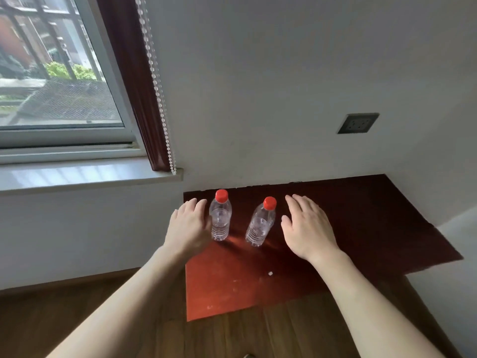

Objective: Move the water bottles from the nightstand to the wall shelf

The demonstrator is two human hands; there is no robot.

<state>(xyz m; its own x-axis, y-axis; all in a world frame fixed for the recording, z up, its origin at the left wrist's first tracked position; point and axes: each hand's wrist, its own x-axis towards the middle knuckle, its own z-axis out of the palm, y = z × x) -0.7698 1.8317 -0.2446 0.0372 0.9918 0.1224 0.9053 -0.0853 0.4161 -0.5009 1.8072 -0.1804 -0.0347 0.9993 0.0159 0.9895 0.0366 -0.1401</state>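
Two clear plastic water bottles with red caps stand upright on the dark red nightstand top. The left bottle is close to the wall near the nightstand's left edge. The right bottle stands a little to its right. My left hand is open, just left of the left bottle, with its thumb side against or almost against the bottle. My right hand is open with fingers straight, a short gap right of the right bottle. No wall shelf is in view.
A white wall rises behind the nightstand with a dark power socket on it. At the left are a window, a white sill and a dark red curtain with a bead cord. Wooden floor lies below.
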